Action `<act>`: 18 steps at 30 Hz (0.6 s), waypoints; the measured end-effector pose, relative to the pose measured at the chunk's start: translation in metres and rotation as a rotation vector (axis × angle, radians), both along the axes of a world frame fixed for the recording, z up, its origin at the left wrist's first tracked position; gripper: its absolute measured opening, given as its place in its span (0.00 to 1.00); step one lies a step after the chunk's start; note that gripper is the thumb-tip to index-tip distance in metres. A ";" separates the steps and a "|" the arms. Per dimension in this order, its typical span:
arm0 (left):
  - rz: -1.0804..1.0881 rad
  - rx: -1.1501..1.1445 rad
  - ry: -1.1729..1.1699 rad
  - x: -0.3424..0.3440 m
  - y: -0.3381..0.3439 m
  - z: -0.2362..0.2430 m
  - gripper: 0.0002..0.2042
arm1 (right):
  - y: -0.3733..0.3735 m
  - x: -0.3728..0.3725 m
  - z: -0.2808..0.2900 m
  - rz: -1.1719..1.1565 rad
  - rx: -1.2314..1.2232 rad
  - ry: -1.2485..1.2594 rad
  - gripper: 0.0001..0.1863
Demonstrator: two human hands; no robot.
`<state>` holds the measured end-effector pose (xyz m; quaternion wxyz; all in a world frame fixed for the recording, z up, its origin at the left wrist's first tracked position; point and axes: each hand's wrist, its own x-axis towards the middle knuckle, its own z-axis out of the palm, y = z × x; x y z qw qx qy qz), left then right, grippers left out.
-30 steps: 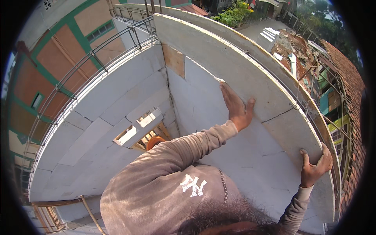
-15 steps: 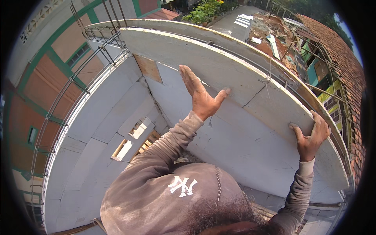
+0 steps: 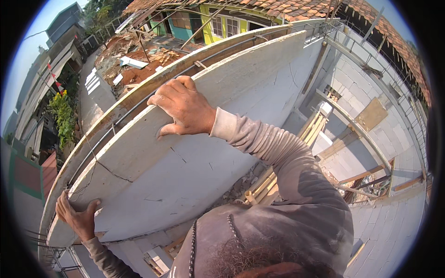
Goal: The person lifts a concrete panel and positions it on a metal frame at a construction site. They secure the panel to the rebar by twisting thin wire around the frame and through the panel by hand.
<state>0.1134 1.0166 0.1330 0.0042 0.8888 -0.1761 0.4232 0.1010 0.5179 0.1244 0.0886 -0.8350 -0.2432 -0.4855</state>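
A long pale grey board (image 3: 139, 150) stands on edge along the top of the light block wall (image 3: 185, 185). My right hand (image 3: 183, 107) hooks its fingers over the board's top edge, the thumb against the near face. Lower at the left, my left hand (image 3: 76, 217) grips the same board near its end, fingers behind it and thumb in front. A thin bent tie wire (image 3: 96, 160) hangs over the edge between my hands. Behind the board, a steel bar (image 3: 134, 112) runs along the gap before a second, outer board (image 3: 222, 47).
To the right, a wooden beam (image 3: 357, 127) crosses the block-walled room below. Bamboo poles (image 3: 264, 185) and rubble (image 3: 241, 185) lie at the wall's foot. Rebar (image 3: 408, 116) lines the far right wall top. Outside are a stack of white blocks (image 3: 98, 88) and tiled roofs (image 3: 241, 8).
The view has swung to the right. My left hand, open with fingers raised before the board, now grips its top edge. My right hand stays at the edge, now farther along.
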 end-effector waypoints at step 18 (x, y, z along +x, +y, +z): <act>0.116 0.194 -0.042 0.011 0.041 -0.004 0.48 | -0.103 -0.233 -0.370 -0.614 1.220 1.064 0.28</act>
